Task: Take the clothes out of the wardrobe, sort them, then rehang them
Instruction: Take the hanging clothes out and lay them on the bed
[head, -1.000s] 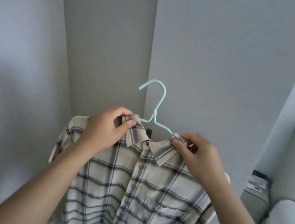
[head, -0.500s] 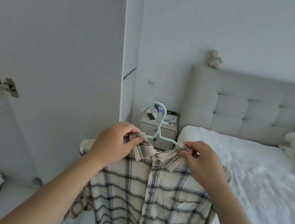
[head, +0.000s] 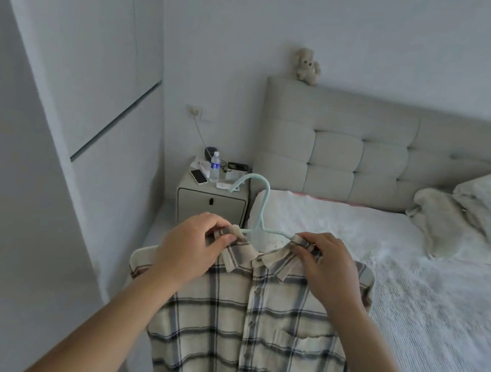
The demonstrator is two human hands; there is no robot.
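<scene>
I've got the plaid shirt (head: 249,332) up in front of me on its pale blue hanger (head: 258,207), hanging free in the air above the near edge of the bed (head: 414,295), and my read is that this is the carry-over step, shirt out of the wardrobe and headed for the sorting spot. To do it well I want both collar ends kept level so the hanger doesn't slip out of the neck, then the shirt laid flat on the bed, front up, hook clear of the fabric. My left hand (head: 194,248) is curled in, thumb and fingers pinching the left collar point just beside the hanger's neck. My right hand (head: 327,264) is doing the same on the right collar point, fingers folded over the cloth and, as far as I can tell, over the hanger arm beneath. The wardrobe door (head: 32,150) stands on my left.
</scene>
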